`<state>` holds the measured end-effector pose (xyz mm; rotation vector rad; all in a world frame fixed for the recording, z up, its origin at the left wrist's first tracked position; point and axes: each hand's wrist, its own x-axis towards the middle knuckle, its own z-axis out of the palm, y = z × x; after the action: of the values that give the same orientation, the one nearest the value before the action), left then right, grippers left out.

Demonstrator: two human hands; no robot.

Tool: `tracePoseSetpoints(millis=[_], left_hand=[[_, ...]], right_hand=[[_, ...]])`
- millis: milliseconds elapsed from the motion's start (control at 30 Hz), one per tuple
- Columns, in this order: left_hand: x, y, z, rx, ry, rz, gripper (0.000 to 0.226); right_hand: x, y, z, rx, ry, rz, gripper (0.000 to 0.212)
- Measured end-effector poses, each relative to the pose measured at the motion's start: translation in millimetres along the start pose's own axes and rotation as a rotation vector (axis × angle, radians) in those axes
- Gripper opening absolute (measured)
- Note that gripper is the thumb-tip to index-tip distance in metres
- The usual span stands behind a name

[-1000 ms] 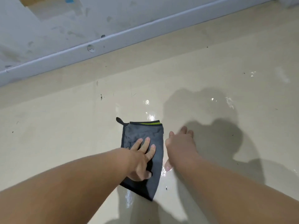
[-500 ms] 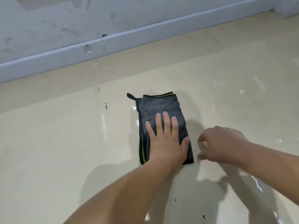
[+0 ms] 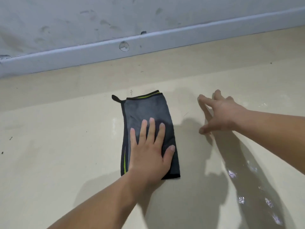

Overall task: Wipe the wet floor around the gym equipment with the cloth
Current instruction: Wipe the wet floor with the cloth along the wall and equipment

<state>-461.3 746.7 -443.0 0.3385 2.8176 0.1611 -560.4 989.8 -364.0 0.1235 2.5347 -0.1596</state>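
A folded dark grey cloth (image 3: 145,111) with black trim, a green stripe and a small loop lies flat on the beige floor (image 3: 57,154). My left hand (image 3: 150,152) presses down on the cloth's near half with straight, spread fingers. My right hand (image 3: 221,113) is to the right of the cloth, apart from it, fingers spread with the tips touching the floor. Water glistens on the floor at the lower right (image 3: 244,195). No gym equipment is in view.
A grey-white skirting board (image 3: 165,40) with a round dent runs along the far side, below a stained wall (image 3: 99,14). Small dark specks dot the floor at the left.
The cloth has been pushed away from me toward the wall under my left hand. My right hand moved from beside the cloth out to the right and spread its fingers.
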Motion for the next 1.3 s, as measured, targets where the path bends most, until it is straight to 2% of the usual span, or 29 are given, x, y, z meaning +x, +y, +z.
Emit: tracePoseSetpoints(millis=[67, 133, 200, 267, 367, 467, 633, 733, 900, 967, 1133, 1300], left_hand=[[22.5, -20.5, -10.3, -0.091, 0.034, 0.085, 0.080], [54.5, -42.7, -24.0, -0.172, 0.085, 0.139, 0.084], [89.1, -61.2, -37.3, -0.160, 0.070, 0.099, 0.091], [123.8, -70.5, -49.3, -0.106, 0.026, -0.013, 0.093], [177.1, -69.5, -60.7, -0.037, 0.054, -0.144, 0.079], [221.2, -59.8, -72.2, -0.015, 0.061, -0.218, 0.077], [283.8, -24.3, -87.3, 0.006, 0.008, -0.225, 0.079], [296.3, 6.2, -85.6, 0.040, 0.013, -0.130, 0.077], [267.3, 54.2, -67.5, 0.104, 0.036, 0.305, 0.069], [236.7, 57.8, -57.9, 0.094, 0.050, 0.423, 0.067], [140.1, 35.0, -33.0, 0.081, 0.037, 0.459, 0.069], [32.0, 3.7, -6.3, 0.042, 0.078, 0.547, 0.063]], right_hand=[[18.0, 0.6, -8.4, 0.003, -0.050, 0.058, 0.130], [26.8, 1.8, -9.0, 0.013, -0.069, 0.096, 0.142], [30.7, 3.9, -4.6, 0.007, -0.041, 0.092, 0.142], [31.6, 7.8, 0.6, 0.011, -0.036, 0.095, 0.142], [36.9, 14.8, 4.8, 0.059, -0.032, 0.097, 0.145], [40.7, 17.6, 7.5, 0.075, -0.037, 0.086, 0.146], [42.6, 16.1, 5.1, 0.074, -0.067, 0.094, 0.145], [43.5, 17.4, 3.6, 0.052, -0.079, 0.088, 0.145], [47.1, 18.1, 2.7, 0.028, -0.085, 0.094, 0.147], [47.9, 17.4, 2.4, 0.018, -0.078, 0.091, 0.145], [47.4, 19.4, 2.3, 0.046, -0.061, 0.083, 0.124], [44.7, 19.0, 6.2, 0.121, -0.042, 0.063, 0.134]])
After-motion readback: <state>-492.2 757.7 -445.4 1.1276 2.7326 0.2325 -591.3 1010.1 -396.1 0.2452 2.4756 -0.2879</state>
